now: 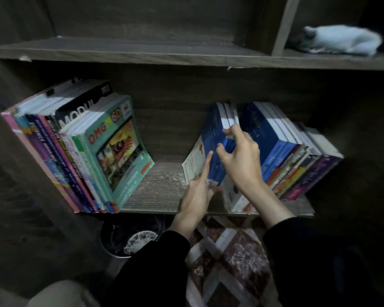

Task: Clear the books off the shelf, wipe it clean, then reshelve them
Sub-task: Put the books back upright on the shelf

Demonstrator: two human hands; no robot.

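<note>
1. Down in the middle of the frame, the lower shelf [160,191] holds three groups of books, with a bare stretch of board, flecked with pale specks, between the left group and the middle one.
2. The left group of books [93,156] stands at the middle left of the frame and leans to the right. A teal cover marked "OMG" faces the gap.
3. The bunch of blue books [215,134] is just right of centre, tilted, with a white cover on its left face.
4. The right hand [242,160] comes in from the lower right. Its fingers are curled over the upper edge of that bunch and its thumb is hooked on the near side, so it grips the books.
5. The left hand [196,191] is just below and left of it. Its forefinger lies straight up the white cover and its thumb is tucked round the bottom corner, so it pinches the bunch from underneath.
6. The right group of books [297,156] stands just beside the held bunch and runs off towards the middle right of the frame.
7. A pale cloth [341,39] lies bunched on the upper shelf [142,52] at the top right, in the compartment beyond the upright divider.
8. Both arms wear dark sleeves [155,269]. Below the shelf, a patterned rug [226,262] shows at the bottom centre.
</note>
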